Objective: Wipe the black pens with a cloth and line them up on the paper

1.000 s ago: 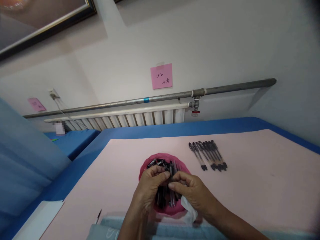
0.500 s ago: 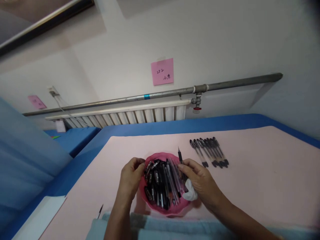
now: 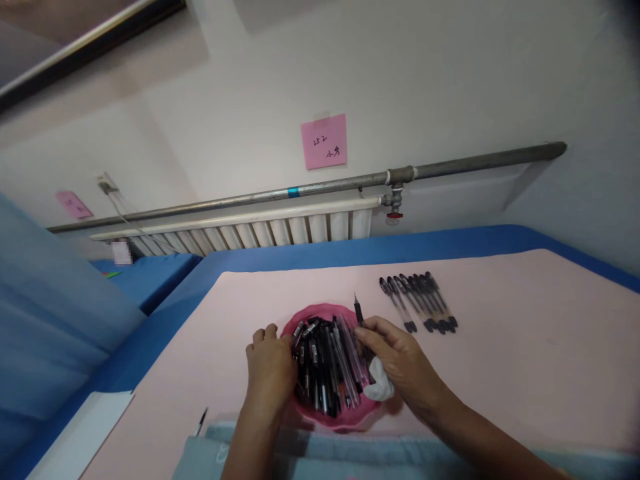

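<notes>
A pink scalloped bowl (image 3: pixel 345 421) holds black pen caps (image 3: pixel 314 352) and clear pen barrels (image 3: pixel 349 360). My left hand (image 3: pixel 270 370) reaches over the bowl's left rim with bent fingers, its thumb and fingertips down by the caps. Whatever lies between those fingertips is hidden behind the hand. On the bowl's right side, my right hand (image 3: pixel 403 357) pinches a black-gripped gel pen (image 3: pixel 359 311), its bare tip pointing up. A crumpled white tissue (image 3: pixel 379 381) sits under the same hand's fingers, against the bowl's edge.
Several capped pens (image 3: pixel 420 303) lie in a row on the pink sheet (image 3: pixel 520 333), behind the right hand. One more pen (image 3: pixel 202 421) rests by the blue-green cloth (image 3: pixel 200 457) in front. White paper (image 3: pixel 83 433) lies at left. A radiator (image 3: pixel 280 232) runs along the wall.
My left hand has turned over and shifted slightly right, its fingers now reaching into the left side of the bowl. The right hand keeps the pen and tissue almost still.
</notes>
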The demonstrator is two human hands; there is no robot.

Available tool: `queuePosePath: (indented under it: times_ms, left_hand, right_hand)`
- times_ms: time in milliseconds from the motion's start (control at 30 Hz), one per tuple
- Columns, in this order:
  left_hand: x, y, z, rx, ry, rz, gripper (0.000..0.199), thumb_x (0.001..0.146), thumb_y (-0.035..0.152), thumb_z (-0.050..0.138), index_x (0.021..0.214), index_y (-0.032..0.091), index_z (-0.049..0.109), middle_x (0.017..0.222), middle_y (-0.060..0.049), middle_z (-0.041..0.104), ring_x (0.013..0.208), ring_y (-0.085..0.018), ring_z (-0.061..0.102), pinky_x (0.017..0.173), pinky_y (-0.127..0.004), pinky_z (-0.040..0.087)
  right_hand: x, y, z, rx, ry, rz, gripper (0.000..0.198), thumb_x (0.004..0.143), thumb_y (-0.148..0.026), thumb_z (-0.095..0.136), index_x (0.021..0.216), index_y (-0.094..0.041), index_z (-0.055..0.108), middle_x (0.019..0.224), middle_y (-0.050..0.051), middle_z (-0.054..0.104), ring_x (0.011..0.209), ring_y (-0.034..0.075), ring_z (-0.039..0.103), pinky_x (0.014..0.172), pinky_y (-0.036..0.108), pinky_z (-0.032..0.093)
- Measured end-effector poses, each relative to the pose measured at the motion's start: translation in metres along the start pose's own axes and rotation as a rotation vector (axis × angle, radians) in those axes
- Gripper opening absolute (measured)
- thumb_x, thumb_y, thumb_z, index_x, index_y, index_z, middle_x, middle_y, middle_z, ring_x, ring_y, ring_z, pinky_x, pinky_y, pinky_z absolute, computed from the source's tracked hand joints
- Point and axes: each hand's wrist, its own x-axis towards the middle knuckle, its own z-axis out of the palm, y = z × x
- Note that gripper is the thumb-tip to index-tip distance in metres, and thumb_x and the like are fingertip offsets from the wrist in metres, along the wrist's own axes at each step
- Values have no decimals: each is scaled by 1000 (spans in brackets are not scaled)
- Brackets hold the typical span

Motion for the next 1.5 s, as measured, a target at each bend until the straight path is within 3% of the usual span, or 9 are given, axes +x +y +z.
queuePosePath:
  times_ms: [400,533,600,667,800,900,1133,1500]
  left_hand:
    - [-1,14,2,10,-14,40,30,72,10,45,91,14,68,110,-18,57,102,-32,46,80,-41,37]
    - [3,9,2,-90,26,25,28,68,10,49,88,14,68,115,-17,56,104,-32,48,82,-41,36]
    - [3,4,-2,-250,113,27,22,68,11,50,82,15,67,109,-15,59,100,-29,50,84,-39,36]
    - [2,1,-7,-561,159,24,13,71,17,52,76,17,64,91,-10,64,88,-23,55,79,-34,38]
    - [-3,0,-18,-1283,-47,59,12,70,29,63,71,17,61,68,0,61,66,-15,54,66,-26,41]
    - [-5,0,-22,-1474,-144,107,14,68,27,67,75,16,65,72,0,63,67,-12,54,67,-24,42]
    - [-6,-3,-21,-1572,-213,120,18,70,26,68,84,16,69,79,-3,65,69,-11,54,69,-23,43]
    - [-7,-4,-23,-1475,-271,104,15,69,23,68,82,16,70,77,-3,66,70,-12,55,71,-25,42]
  right_hand:
    - [0,2,-1,-11,-10,-14,26,72,-41,60,65,-20,47,56,-6,45,51,9,42,49,22,34]
    - [1,3,-1,-20,-25,-6,26,74,-41,59,65,-20,47,56,-6,46,51,9,42,48,22,34]
    - [1,4,-2,-47,-32,-8,25,75,-41,58,66,-20,49,56,-6,46,51,10,44,48,22,36]
    - [0,4,-3,-120,-67,-35,21,76,-39,57,69,-19,54,59,-4,51,55,11,48,52,24,39]
    - [-5,2,-2,-358,-208,-139,15,77,-33,58,83,-22,65,69,-1,61,66,16,55,62,28,43]
    - [-8,1,0,-446,-296,-196,16,80,-31,55,88,-24,67,72,0,64,68,18,57,64,30,43]
    - [-10,2,1,-523,-333,-230,16,81,-30,55,91,-26,68,79,1,68,72,19,61,66,32,45]
    - [-9,0,1,-573,-380,-220,14,83,-30,53,84,-24,66,76,1,65,69,18,59,63,31,44]
